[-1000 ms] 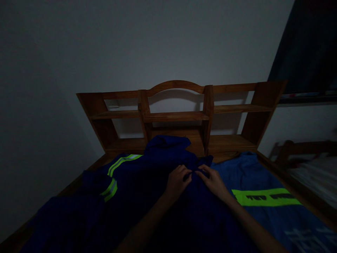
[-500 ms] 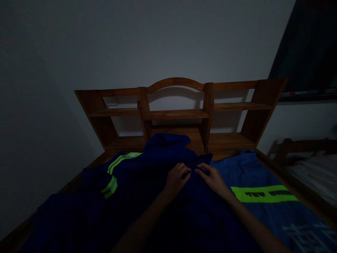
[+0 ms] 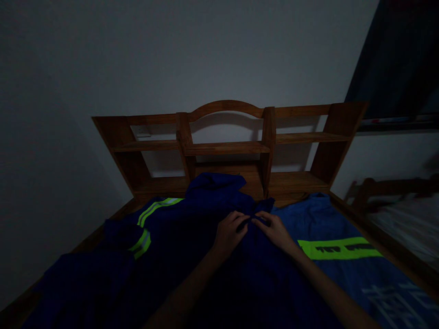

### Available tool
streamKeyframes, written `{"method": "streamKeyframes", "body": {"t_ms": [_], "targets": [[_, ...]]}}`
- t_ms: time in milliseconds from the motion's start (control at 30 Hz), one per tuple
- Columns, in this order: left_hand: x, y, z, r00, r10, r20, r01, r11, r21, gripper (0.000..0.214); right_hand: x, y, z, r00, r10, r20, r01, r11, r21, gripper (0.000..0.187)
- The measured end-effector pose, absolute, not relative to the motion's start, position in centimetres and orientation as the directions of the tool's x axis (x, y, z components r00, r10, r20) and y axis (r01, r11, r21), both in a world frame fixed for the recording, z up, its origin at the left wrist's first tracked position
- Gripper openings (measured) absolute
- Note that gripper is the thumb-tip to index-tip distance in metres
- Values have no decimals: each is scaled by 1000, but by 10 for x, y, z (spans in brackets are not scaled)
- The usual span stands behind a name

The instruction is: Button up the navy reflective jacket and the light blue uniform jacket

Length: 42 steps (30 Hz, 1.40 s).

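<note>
Both hands, left hand (image 3: 229, 232) and right hand (image 3: 274, 229), pinch the dark blue jacket (image 3: 192, 246) at 12 o'clock on the bed (image 3: 343, 214), its front seemingly not yet closed.

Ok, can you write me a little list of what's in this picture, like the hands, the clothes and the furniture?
left hand: fingers curled, pinching the dark blue jacket near its middle
right hand: fingertips on the same bit of jacket, close to the left hand
jacket: spread flat, with bright yellow-green stripes on the left sleeve
blue cloth: lies to the right, with a yellow-green band
wooden shelf unit: stands behind, against the wall
light: very dim
</note>
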State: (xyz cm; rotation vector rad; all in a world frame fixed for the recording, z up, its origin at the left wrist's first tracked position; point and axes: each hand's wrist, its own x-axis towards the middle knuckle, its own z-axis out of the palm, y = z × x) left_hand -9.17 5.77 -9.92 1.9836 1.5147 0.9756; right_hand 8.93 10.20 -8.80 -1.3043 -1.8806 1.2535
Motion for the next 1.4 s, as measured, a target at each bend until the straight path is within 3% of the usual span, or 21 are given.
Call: {"method": "streamKeyframes", "body": {"t_ms": [267,533,700,867,1000,1100,1167,1267,1400], "targets": [[-88,58,-102,79,967,240,619,-237,749,29,87,101,-85,-394,917,-64,441,128,-889,23],[-88,60,-101,6,976,218,495,-192,847,21,87,100,-83,-402,914,-59,447,139,-884,23],[-90,62,-103,-159,976,151,457,-63,887,19,87,102,-86,-369,928,-55,453,127,-883,23],[-92,64,-98,-232,955,183,472,-54,880,28,111,119,-79,-52,999,17,464,39,-885,18],[-89,63,-97,-145,964,221,524,-115,844,26,139,133,-76,278,959,46,401,-72,-913,21],[-87,60,-100,-46,973,227,559,-163,813,28,142,132,-75,358,919,162,474,-29,-880,21],[-86,59,-103,16,977,214,585,-183,790,32,134,127,-69,315,894,318,606,68,-793,32],[-88,59,-111,103,978,181,631,-205,748,27,115,115,-54,85,872,481,736,271,-621,47],[-92,60,-115,110,981,160,658,-193,728,26,98,104,-44,-320,864,389,655,499,-568,53]]}}
